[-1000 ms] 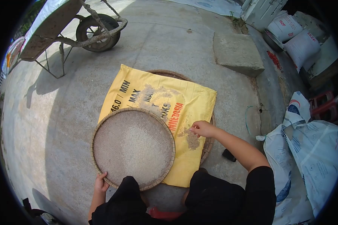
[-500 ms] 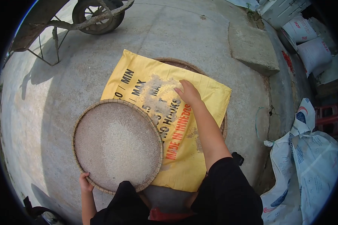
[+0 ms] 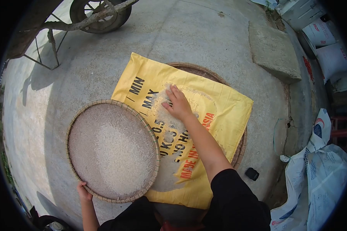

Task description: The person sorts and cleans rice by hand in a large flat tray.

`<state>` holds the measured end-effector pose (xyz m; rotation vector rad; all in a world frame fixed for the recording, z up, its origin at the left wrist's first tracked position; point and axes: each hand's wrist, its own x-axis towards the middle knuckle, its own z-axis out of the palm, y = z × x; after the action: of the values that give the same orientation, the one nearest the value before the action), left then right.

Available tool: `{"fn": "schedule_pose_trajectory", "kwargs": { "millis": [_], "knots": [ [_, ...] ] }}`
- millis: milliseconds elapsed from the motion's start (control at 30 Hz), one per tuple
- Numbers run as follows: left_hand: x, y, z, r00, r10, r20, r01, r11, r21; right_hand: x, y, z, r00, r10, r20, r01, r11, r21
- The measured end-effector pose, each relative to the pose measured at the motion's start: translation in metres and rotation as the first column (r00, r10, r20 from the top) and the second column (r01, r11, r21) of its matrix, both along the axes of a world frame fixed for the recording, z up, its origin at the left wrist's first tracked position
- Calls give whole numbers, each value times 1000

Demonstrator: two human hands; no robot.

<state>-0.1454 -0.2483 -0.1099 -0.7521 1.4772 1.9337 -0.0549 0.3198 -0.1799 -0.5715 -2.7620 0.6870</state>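
A round woven tray [image 3: 113,150] holds a spread layer of pale grains, thickest around its middle. My left hand [image 3: 84,191] grips its rim at the lower left. To its right lies a yellow sack [image 3: 229,109] with black and red print and loose grains scattered on it. My right hand [image 3: 177,104] rests on the grains over the sack's upper middle, fingers spread and thumb apart. Another round woven tray [image 3: 200,69] sits under the sack, with only its rim and a strip of its inside showing.
A wheelbarrow [image 3: 100,15] stands at the upper left on concrete. At the right are a concrete slab [image 3: 273,50], white sacks [image 3: 331,59], a large plastic sack [image 3: 327,181] and a small black object [image 3: 252,174].
My right hand has moved left and slightly down over the sack. The held tray has shifted slightly left and tilted. The camera view has also shifted.
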Motion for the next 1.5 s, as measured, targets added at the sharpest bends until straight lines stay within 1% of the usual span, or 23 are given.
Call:
{"fn": "schedule_pose_trajectory", "kwargs": {
  "millis": [33,67,133,233,400,467,600,667,700,767,800,833,900,1033,1100,1133,1200,1233,1300,1333,1400,1433,1500],
  "knots": [
    [-2,2,0,1000,-2,3,2,1000,-3,-4,-7,0,997,75,-25,-76,997,-17],
    [-2,4,0,1000,3,15,-3,1000,-1,-5,-12,1,997,75,-21,-75,997,-19],
    [-1,10,1,999,13,34,-12,1000,-3,-2,-26,2,961,272,-44,-273,962,-17],
    [0,13,-2,999,42,17,-41,998,-40,17,-27,18,958,286,13,-287,958,29],
    [-2,22,-4,999,15,39,-17,999,36,61,-52,32,932,351,88,-360,926,113],
    [-6,26,-6,998,11,54,-14,998,55,68,-59,26,854,503,134,-520,830,202],
    [-4,41,-8,998,0,59,-4,997,79,45,-45,19,882,456,120,-471,837,277],
    [-2,44,-5,997,-4,81,-1,997,72,24,-33,24,920,383,85,-378,809,449],
    [-1,47,-5,995,-10,99,3,997,72,17,-27,19,920,383,84,-378,809,451],
    [1,52,-4,995,-16,99,7,996,89,2,-13,9,947,316,66,-318,876,363],
    [2,52,-2,994,-22,106,12,995,95,-5,-10,11,954,300,-18,-264,865,427],
    [3,51,-3,994,-21,104,11,995,95,-12,-8,13,953,302,-20,-264,865,427],
    [6,52,-4,994,-50,98,39,993,108,-23,-6,16,961,204,187,-246,940,237],
    [9,58,4,989,-52,137,42,996,77,-35,-2,12,965,186,186,-228,943,242],
    [10,61,5,987,-72,140,63,996,67,-40,1,16,957,134,257,-177,972,152],
    [8,62,4,988,-71,136,62,996,68,-42,3,19,958,135,254,-177,972,154],
    [10,64,3,986,-100,130,87,991,100,-41,6,31,967,-39,251,49,998,-32],
    [11,68,0,988,-92,125,79,991,108,-40,8,41,969,-33,247,40,999,-24],
    [14,73,0,983,-140,117,124,984,131,-37,4,64,987,-100,125,126,967,-220],
    [16,80,3,982,-145,125,128,983,132,-36,-4,81,989,-89,121,114,969,-220],
    [22,91,-1,983,-154,103,136,978,158,-27,-21,114,997,48,61,-19,912,-410],
    [25,96,-5,982,-172,84,154,971,183,-23,-33,129,997,58,57,-30,913,-407],
    [30,104,-12,983,-179,50,167,968,187,-14,-62,149,952,300,53,-241,848,-472]
  ]
}}
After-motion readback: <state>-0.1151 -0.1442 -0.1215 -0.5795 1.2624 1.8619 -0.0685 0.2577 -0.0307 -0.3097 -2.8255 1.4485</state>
